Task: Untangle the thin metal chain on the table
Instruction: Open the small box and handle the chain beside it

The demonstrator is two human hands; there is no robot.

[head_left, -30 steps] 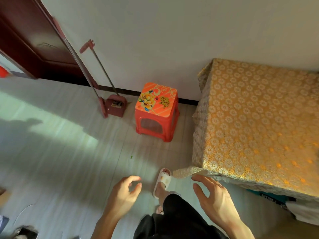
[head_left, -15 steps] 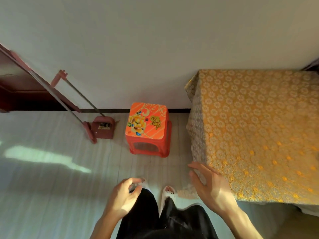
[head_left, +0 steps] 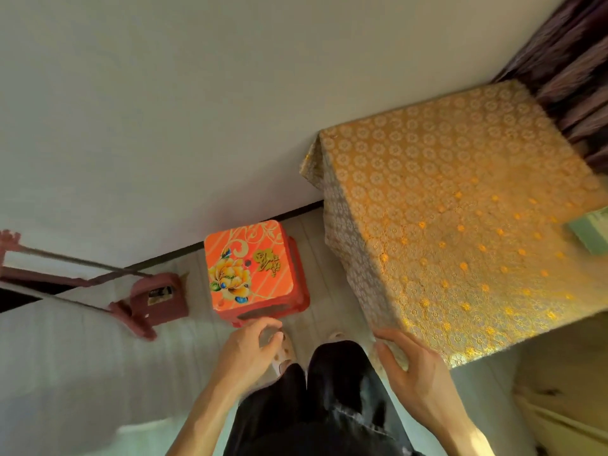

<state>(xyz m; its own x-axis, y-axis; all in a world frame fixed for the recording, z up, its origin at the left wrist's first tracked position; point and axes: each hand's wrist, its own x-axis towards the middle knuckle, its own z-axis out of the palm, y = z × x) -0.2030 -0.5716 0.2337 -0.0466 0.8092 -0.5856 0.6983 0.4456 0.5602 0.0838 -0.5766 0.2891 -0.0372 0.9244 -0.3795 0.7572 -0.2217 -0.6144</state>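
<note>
The cloth-covered table (head_left: 460, 225) stands right of the orange stool (head_left: 250, 268) — left hand (head_left: 250, 353) loosely curled on nothing, right hand (head_left: 414, 373) fingers spread beside the table's near corner — chain location and axis cannot be told.

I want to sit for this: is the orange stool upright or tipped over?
Upright: the stool has its flowered seat facing up and its legs on the floor, beside the covered table.

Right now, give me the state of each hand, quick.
Left hand: open, fingers loosely curled, holding nothing visible.
Right hand: open, fingers spread by the tablecloth corner.
</note>
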